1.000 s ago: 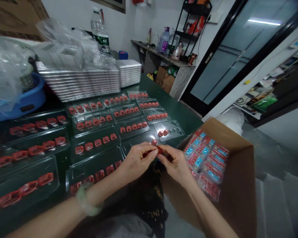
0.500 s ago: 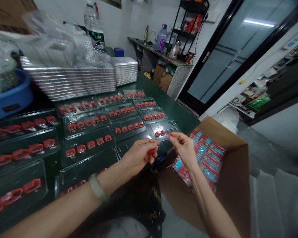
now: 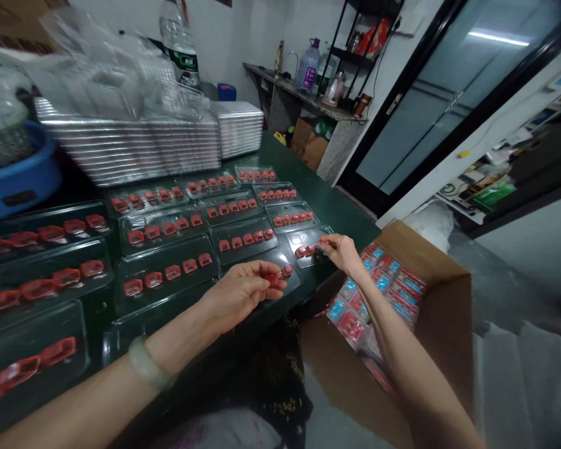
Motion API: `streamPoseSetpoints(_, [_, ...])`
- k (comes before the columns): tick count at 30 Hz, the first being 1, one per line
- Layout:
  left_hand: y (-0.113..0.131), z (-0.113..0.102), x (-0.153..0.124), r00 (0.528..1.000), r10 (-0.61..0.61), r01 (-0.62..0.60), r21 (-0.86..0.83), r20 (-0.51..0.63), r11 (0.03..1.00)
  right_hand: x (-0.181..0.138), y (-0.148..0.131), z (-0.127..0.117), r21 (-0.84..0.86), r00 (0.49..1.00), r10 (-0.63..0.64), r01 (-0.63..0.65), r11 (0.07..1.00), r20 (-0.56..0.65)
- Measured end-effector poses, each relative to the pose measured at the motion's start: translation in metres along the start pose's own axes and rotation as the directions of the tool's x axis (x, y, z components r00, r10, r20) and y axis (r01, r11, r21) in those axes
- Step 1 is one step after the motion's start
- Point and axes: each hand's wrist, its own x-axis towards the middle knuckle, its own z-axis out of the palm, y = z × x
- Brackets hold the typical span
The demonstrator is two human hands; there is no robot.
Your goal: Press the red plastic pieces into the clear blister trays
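My left hand (image 3: 243, 292), a pale bangle on its wrist, is closed around small red plastic pieces (image 3: 273, 280) over a clear plastic tray (image 3: 293, 288) near the table edge. One red piece shows in that tray beside my fingertips; my hand covers the rest of it. My right hand (image 3: 340, 252) pinches a small reddish piece (image 3: 325, 245), partly hidden by the fingers, at the right side of another clear tray (image 3: 295, 239). Two red pieces (image 3: 305, 251) sit in that tray, left of my right fingertips.
Rows of clear trays holding red pieces cover the green table (image 3: 303, 176). Stacked clear trays (image 3: 135, 149) and a blue basin (image 3: 25, 178) stand at the back left. An open cardboard box (image 3: 442, 349) with red-and-blue packs (image 3: 383, 280) is at the right.
My left hand has moved left and slightly down, over the nearer tray, where a red piece now shows. My right hand has moved slightly up, reaching over the tray with two pieces.
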Motion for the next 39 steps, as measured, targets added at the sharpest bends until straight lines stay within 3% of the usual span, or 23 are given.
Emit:
streamPoseSetpoints(10, [0.003,-0.003,0.0,0.999,-0.024,0.028,-0.079,0.049,0.997,0.001,-0.007,-0.002,-0.236,0.995,-0.007,0.03,0.971,0.096])
streamPoseSetpoints(16, [0.008,-0.001,-0.001,0.998,-0.027,0.037,-0.179,0.059,0.983,-0.001,-0.022,-0.008,-0.257,0.996,-0.001,0.023,0.966,0.088])
streamPoseSetpoints(19, [0.008,-0.001,-0.001,0.999,-0.018,0.026,-0.192,0.042,0.981,-0.018,-0.052,-0.016,-0.166,0.999,-0.032,0.03,0.986,-0.008])
streamPoseSetpoints(22, [0.004,0.001,-0.001,1.0,-0.003,0.007,-0.167,0.022,0.986,-0.047,-0.097,-0.02,0.105,0.985,-0.158,0.165,0.981,-0.069])
streamPoseSetpoints(24, [0.0,0.004,-0.001,1.0,0.012,-0.01,-0.121,0.011,0.993,-0.066,-0.124,-0.019,0.201,0.972,-0.237,0.231,0.952,0.006])
streamPoseSetpoints(27, [-0.005,0.008,-0.003,1.0,0.028,-0.028,-0.021,0.014,0.999,-0.082,-0.144,-0.016,0.208,0.959,-0.27,0.247,0.946,0.089])
streamPoseSetpoints(33, [-0.011,0.015,-0.005,0.997,0.075,-0.068,0.232,-0.022,0.97,-0.09,-0.14,-0.012,0.195,0.956,-0.242,0.209,0.958,0.167])
streamPoseSetpoints(39, [-0.015,0.018,-0.004,0.982,0.179,-0.122,0.542,-0.054,0.831,-0.096,-0.141,-0.008,0.167,0.949,-0.201,0.163,0.972,0.242])
